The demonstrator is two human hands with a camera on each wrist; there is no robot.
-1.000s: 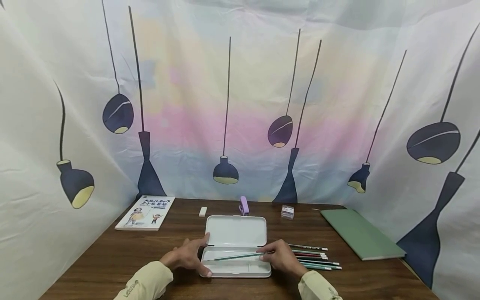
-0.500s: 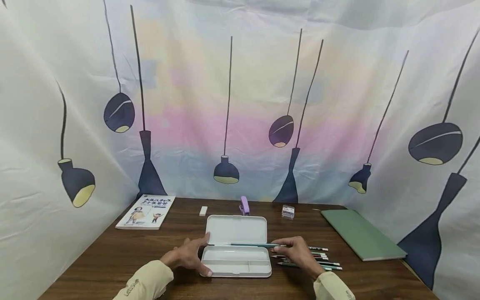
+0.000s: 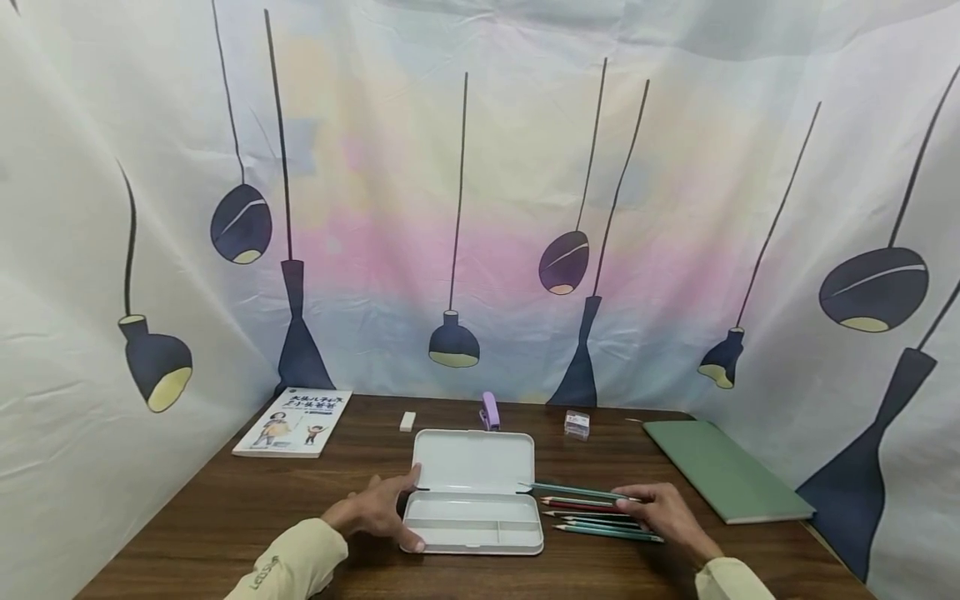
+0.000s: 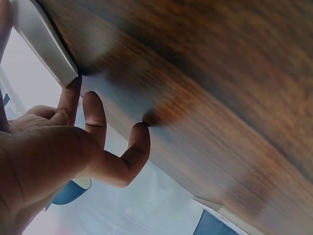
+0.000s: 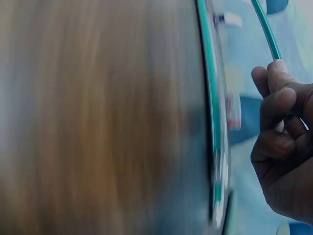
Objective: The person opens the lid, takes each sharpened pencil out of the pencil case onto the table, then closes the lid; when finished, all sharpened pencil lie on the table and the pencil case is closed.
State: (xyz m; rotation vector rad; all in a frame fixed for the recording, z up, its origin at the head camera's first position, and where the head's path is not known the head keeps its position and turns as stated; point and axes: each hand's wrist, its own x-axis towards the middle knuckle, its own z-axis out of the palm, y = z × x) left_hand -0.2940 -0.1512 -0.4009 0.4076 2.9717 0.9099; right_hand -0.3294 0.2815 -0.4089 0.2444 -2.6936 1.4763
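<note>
An open white pencil case lies on the table, its lid tilted back and its compartments bare. My left hand holds its left end, thumb at the front corner and index finger by the lid; in the left wrist view the other fingers are spread over the table. My right hand pinches a teal pencil near its end, its tip pointing left over the case's right hinge corner. Below that pencil, several pencils lie side by side right of the case, their right ends partly behind my hand.
Behind the case are a white eraser, a purple stapler and a small clear box. A picture book lies at the back left, a green notebook at the right. A printed curtain surrounds the table.
My right hand has moved right, carrying the teal pencil from over the case's tray to above the pencils beside it. The left hand has stayed on the case.
</note>
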